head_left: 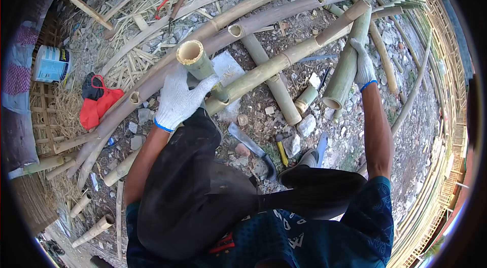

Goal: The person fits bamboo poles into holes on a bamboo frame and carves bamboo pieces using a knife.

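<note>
My left hand [183, 94], in a white knit glove with a blue cuff, grips a short bamboo tube [204, 68]. The tube stands up with its hollow end toward me, and its lower end meets a long bamboo pole [264, 71]. A second, greener bamboo tube [347, 67] leans at the right, its lower open end above the rubble. Around its right side wraps my right hand [362, 64], gloved the same way; some fingers are hidden behind the tube. The pole crosses over another bamboo length [272, 79] on the ground.
By my feet lie a machete [249, 144] and a yellow-handled tool [281, 149]. Long curved bamboo poles [299, 12] arc across the far side. At left are a red bag [101, 107] and a paint bucket [52, 63]. Stones and bamboo scraps cover the ground.
</note>
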The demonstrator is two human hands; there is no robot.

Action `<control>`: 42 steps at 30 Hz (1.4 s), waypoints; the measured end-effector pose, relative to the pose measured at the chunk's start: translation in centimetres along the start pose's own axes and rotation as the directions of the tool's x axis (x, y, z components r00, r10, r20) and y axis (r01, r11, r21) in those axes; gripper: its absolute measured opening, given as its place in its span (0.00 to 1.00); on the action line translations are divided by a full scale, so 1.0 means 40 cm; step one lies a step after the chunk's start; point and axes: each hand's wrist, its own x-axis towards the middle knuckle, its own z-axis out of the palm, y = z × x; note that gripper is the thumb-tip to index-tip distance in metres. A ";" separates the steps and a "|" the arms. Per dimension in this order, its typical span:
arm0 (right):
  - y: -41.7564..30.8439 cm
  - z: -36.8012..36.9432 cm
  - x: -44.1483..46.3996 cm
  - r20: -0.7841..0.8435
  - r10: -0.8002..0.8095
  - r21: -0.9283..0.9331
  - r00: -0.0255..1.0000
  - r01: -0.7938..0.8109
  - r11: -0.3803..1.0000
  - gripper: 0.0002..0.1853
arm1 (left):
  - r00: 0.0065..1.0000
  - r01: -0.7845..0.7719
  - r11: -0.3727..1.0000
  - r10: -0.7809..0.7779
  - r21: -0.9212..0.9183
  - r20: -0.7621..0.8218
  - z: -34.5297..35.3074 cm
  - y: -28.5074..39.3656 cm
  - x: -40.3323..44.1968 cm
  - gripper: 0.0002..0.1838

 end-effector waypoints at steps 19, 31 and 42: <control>-0.245 0.288 -0.408 0.488 -0.746 -0.462 0.453 0.859 0.220 0.57 | 0.998 -0.054 0.998 0.054 -0.014 0.019 0.009 -0.018 -0.004 0.27; -0.278 0.437 -0.536 0.890 -0.261 -0.361 0.375 0.927 0.100 0.53 | 0.994 0.009 0.995 0.002 -0.101 0.111 0.009 0.000 -0.004 0.27; -0.299 0.445 -0.572 0.880 -0.268 -0.333 0.393 0.911 0.242 0.56 | 0.995 -0.031 0.999 0.031 -0.010 0.097 0.013 0.003 -0.021 0.33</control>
